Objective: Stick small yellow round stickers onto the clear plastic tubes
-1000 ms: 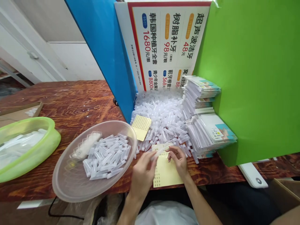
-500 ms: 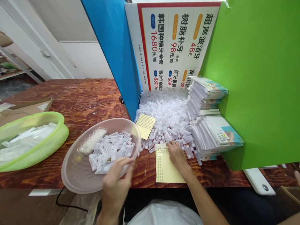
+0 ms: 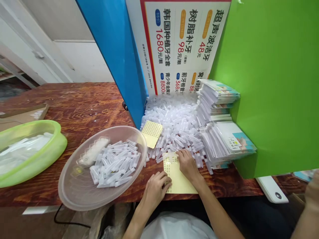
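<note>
A pale yellow sheet of small stickers [image 3: 179, 182] lies at the table's front edge. My left hand [image 3: 155, 187] is at its left side, fingertips bent together on the rows of stickers; whether a sticker is between them is hidden. On the sheet's upper part rests my right hand [image 3: 188, 165], its fingers curled around the end of what looks like a small translucent plastic tube [image 3: 170, 155]. Just beyond lies a large heap of such tubes [image 3: 174, 116]. A second sticker sheet [image 3: 152, 132] sits on the heap's left edge.
To the left stand a clear plastic bowl [image 3: 72, 189] of tubes and a green basin [image 3: 58, 142] with plastic pieces. Blue [image 3: 107, 49] and green [image 3: 274, 83] panels flank the heap. Stacked printed cards [image 3: 224, 139] stand right; another person's hand [image 3: 312, 192] shows at the far right.
My left hand has moved right from over the bowl's rim to the sticker sheet. My right hand stays on the sheet's upper part. The view has shifted slightly, and the other person's hand shows more.
</note>
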Demonstrator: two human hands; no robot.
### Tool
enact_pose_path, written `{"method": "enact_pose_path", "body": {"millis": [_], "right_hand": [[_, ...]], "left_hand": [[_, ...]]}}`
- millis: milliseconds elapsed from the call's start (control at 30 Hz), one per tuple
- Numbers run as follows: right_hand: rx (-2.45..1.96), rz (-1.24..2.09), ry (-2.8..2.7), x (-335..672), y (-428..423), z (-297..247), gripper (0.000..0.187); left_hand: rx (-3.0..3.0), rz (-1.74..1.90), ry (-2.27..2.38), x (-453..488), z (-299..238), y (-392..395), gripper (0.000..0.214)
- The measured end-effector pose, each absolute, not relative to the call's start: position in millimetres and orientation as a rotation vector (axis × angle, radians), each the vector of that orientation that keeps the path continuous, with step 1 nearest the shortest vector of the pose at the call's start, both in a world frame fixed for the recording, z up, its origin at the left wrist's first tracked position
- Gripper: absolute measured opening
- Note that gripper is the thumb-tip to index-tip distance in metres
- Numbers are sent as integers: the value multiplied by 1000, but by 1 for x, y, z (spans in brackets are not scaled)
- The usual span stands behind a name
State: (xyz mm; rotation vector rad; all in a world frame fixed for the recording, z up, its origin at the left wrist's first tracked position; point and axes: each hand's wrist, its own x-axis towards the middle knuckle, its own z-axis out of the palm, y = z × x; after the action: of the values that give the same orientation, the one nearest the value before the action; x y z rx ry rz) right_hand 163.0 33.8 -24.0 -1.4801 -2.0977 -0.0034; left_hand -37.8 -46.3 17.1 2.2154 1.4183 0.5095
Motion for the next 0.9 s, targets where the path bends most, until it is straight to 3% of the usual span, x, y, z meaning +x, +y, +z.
{"method": "enact_pose_path", "body": {"millis": [167, 400, 900], "right_hand": [[-1229, 359, -1548, 156, 17, -35, 19], [-1096, 842, -1217, 153, -8, -46, 15], [-1101, 879, -1161, 150, -4, -31, 13]], "left_hand": [[2211, 524, 1457, -35, 15, -48, 10], [2187, 507, 1474, -34, 15, -51, 8], [2188, 541, 1436, -34, 6, -54, 15]]}}
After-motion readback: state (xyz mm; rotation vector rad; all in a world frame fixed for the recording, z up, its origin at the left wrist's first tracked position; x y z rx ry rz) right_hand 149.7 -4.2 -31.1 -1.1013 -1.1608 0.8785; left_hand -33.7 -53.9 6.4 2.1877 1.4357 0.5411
